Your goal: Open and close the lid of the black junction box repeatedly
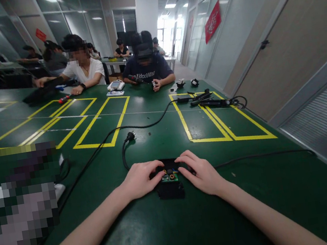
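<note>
my left hand (140, 180) and right hand (202, 172) each grasp 1 side of the small black plastic box with an exposed green circuit board (170, 188), which lies on the dark green table (180, 231) at 12 o'clock. a black power plug (130, 136) lies at 11 o'clock of it, well apart.

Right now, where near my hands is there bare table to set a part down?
Bare: the near half of the right yellow box, beyond the right hand; the table right of that hand, crossed only by a thin cable. Crowded: tools fill that box's far end, and cables and blurred items lie left of the left hand.
</note>
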`<move>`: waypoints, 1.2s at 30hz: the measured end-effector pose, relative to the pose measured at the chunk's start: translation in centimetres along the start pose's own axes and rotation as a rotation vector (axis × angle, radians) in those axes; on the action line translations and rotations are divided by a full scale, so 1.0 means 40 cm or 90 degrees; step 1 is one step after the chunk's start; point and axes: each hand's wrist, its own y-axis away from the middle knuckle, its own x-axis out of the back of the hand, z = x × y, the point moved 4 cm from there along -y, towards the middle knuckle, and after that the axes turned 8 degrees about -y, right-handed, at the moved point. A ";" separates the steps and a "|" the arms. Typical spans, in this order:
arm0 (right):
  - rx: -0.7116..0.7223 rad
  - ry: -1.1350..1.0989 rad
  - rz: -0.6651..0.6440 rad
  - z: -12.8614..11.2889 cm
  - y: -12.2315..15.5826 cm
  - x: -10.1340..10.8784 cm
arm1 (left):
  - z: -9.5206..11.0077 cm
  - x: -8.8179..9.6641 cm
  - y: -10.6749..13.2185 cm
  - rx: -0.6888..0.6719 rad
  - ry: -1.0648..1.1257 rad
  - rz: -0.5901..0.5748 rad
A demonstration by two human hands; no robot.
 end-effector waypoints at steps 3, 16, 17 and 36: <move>-0.023 0.051 -0.016 0.028 -0.001 0.022 | -0.011 0.014 -0.002 0.018 -0.029 0.005; 0.144 0.098 -0.069 -0.022 0.027 0.040 | -0.003 0.037 -0.002 -0.024 -0.110 -0.025; 0.151 0.097 -0.077 -0.025 0.029 0.036 | 0.000 0.035 -0.002 -0.037 -0.111 -0.037; 0.086 0.091 -0.128 -0.010 0.018 0.023 | 0.004 0.030 0.003 -0.150 -0.112 0.028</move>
